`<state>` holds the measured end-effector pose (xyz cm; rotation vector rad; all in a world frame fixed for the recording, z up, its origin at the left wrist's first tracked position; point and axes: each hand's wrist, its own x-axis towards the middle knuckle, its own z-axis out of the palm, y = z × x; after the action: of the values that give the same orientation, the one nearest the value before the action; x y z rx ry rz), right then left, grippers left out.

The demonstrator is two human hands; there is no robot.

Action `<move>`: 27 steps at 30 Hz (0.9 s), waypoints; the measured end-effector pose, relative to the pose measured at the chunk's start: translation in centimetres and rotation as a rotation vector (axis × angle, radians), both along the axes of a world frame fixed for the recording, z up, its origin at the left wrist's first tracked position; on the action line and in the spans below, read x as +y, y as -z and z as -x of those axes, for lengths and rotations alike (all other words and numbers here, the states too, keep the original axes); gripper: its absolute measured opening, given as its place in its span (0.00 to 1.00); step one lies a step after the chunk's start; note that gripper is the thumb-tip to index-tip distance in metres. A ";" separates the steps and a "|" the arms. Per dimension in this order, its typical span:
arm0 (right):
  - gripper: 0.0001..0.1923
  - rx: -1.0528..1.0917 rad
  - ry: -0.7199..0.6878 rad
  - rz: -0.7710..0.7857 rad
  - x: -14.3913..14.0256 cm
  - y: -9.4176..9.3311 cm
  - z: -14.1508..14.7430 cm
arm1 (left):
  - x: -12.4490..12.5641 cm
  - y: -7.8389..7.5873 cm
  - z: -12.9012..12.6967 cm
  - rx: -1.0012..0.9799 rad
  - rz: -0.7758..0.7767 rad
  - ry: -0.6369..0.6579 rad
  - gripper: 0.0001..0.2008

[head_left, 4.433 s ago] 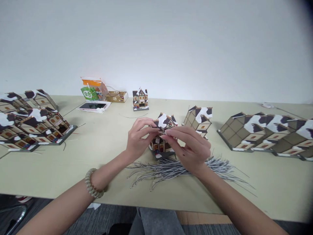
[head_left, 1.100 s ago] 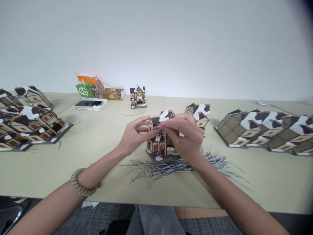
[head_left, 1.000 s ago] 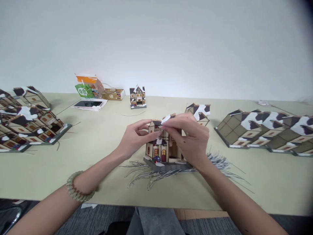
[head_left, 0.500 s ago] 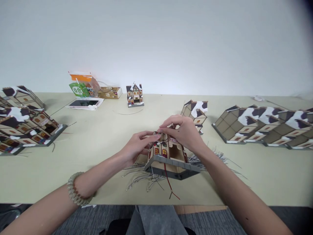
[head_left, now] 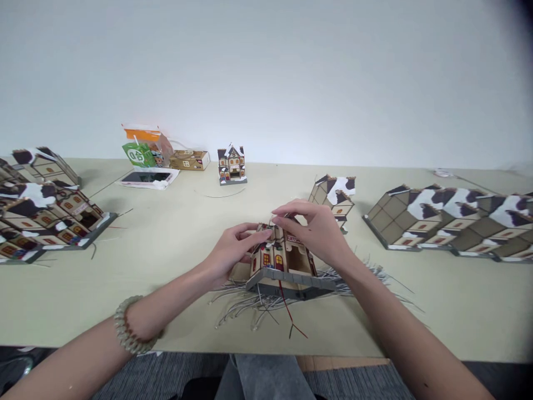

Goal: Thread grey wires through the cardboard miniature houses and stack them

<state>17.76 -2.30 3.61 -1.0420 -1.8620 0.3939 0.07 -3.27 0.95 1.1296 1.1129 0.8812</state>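
A small model house (head_left: pixel 283 264) with beige walls and a grey base is tipped back over the middle of the table, its underside partly toward me. Red and dark wires (head_left: pixel 291 316) hang from its base. My left hand (head_left: pixel 235 250) grips its left side and roof. My right hand (head_left: pixel 316 230) is closed over the top right, fingertips pinching at the roof edge. A pile of thin grey wires (head_left: pixel 358 275) lies under and beside the house.
Finished houses lie in rows at the left (head_left: pixel 45 214) and right (head_left: pixel 449 219). One tilted house (head_left: pixel 335 197) sits behind my hands, a small upright one (head_left: pixel 231 165) farther back. A phone (head_left: pixel 146 178), a green-orange packet (head_left: pixel 144 149) and a box (head_left: pixel 189 160) are at the back left.
The house stood upright on the wires a second ago; both hands have tipped it backward, exposing its base and the dangling red and dark wires. It now sits slightly lower.
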 end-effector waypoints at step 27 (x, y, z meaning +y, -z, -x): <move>0.02 -0.139 -0.180 -0.711 -2.3 -0.7 0.8 | 2.4 -0.9 1.9 -0.114 -0.140 -0.382 0.27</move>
<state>16.93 -4.56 4.32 -0.4260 -1.9962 -0.2449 -1.81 -0.87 1.82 0.9801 1.2070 1.3222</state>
